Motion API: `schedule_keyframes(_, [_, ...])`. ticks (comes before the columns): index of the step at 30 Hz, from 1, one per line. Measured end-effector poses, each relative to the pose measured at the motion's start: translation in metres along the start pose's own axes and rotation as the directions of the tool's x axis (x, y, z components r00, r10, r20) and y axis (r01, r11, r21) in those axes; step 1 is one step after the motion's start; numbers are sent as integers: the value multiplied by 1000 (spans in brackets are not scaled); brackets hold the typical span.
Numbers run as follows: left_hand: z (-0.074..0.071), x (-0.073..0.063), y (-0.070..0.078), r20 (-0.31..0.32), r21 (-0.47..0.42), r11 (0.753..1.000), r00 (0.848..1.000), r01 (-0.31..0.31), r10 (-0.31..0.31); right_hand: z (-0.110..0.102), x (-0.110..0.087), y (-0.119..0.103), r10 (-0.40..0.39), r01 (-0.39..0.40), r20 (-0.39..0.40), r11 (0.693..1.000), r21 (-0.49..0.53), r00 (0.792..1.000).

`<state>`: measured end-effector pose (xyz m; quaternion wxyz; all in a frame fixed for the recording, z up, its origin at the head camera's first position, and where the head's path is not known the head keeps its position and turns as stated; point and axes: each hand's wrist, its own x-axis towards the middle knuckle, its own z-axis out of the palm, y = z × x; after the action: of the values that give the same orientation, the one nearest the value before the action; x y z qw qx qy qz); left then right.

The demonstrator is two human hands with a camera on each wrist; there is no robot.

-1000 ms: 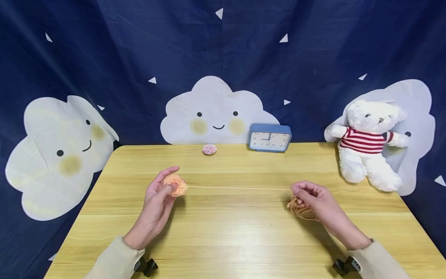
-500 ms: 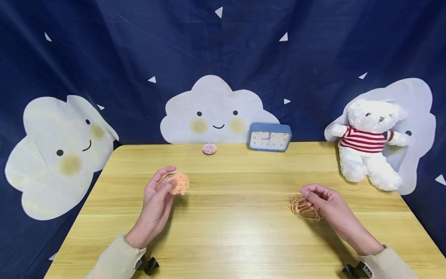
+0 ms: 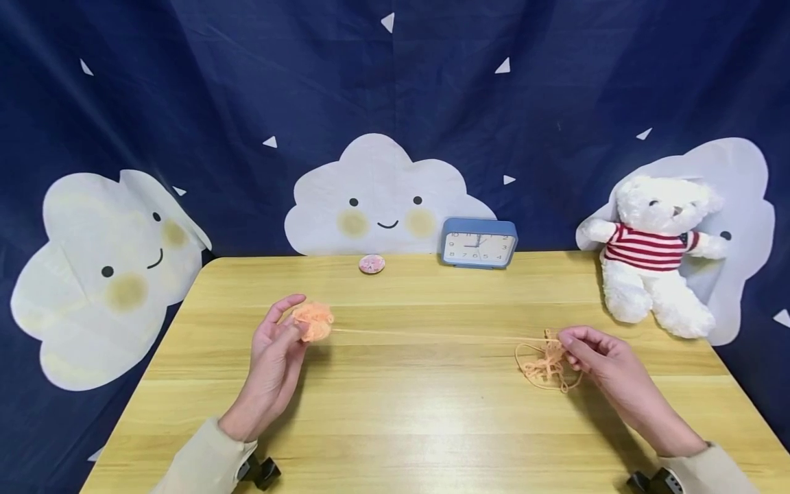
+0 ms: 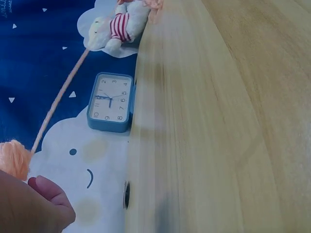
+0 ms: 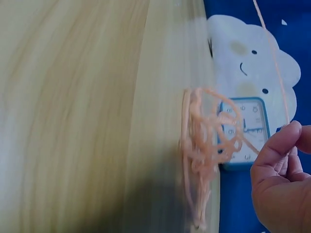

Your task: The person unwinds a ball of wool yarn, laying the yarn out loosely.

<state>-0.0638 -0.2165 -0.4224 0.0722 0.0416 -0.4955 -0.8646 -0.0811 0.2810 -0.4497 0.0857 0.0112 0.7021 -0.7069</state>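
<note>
My left hand (image 3: pixel 271 363) holds a small ball of peach yarn (image 3: pixel 316 322) between thumb and fingers, raised over the table's left half. From the ball a single strand (image 3: pixel 432 335) runs nearly level across to my right hand (image 3: pixel 617 374), whose thumb and index finger pinch it. A loose tangle of the same yarn (image 3: pixel 546 367) hangs beside the right fingertips. In the right wrist view that tangle (image 5: pixel 204 141) shows as several loops below the pinch. The left wrist view catches only part of the yarn ball (image 4: pixel 13 159) at its left edge.
The wooden table (image 3: pixel 395 425) has a blue clock (image 3: pixel 478 243) at its back edge, with a round pink badge (image 3: pixel 372 264) left of it. A white teddy bear (image 3: pixel 657 254) in a striped shirt sits at the back right. Behind hangs a dark blue cloud-patterned curtain (image 3: pixel 321 75).
My right hand has moved to the right, drawing the strand longer, and the tangle has shifted right with it. The yarn ball has turned in my left hand, which stays nearly in place.
</note>
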Motion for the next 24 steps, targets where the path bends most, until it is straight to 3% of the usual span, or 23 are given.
schedule_keyframes(7, [-3,-2,-1,71,-65,997,996,-40,45,-19,2,6,-3,-3,-54,993,-115,999])
schedule_keyframes(15, [-3,-2,-3,100,-93,995,993,-47,56,-30,6,10,38,-54,-92,982,-183,995])
schedule_keyframes(20, [-3,-3,-2,156,-130,991,986,-39,60,-32,8,10,44,-62,-79,967,-246,996])
schedule_keyframes(24, [-3,-3,-2,202,-146,989,978,-28,57,-31,10,10,52,-57,-26,951,-303,998])
